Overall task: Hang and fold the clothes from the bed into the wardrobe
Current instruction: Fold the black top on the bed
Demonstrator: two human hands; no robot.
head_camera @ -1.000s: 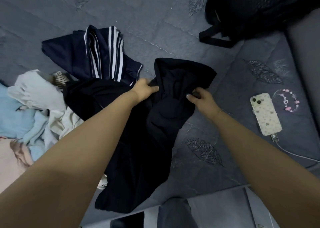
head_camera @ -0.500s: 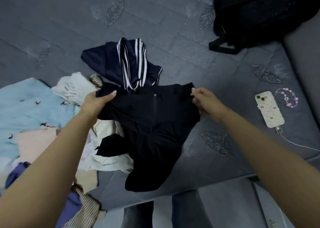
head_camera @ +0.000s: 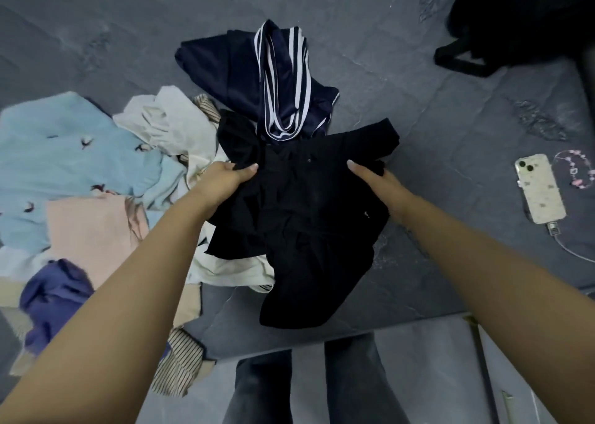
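Both hands grip the black garment (head_camera: 299, 230) by its top edge, the left hand (head_camera: 225, 182) bunching cloth at one corner and the right hand (head_camera: 373, 182) pinching the other, while its lower part droops over the near edge of the bed (head_camera: 418, 117). To fold it well, I judge the 2 grips should spread apart until the edge is taut, then lay it flat on bare quilt. Beyond lie the navy striped garment (head_camera: 257, 75) and, left, the clothes pile (head_camera: 96, 182).
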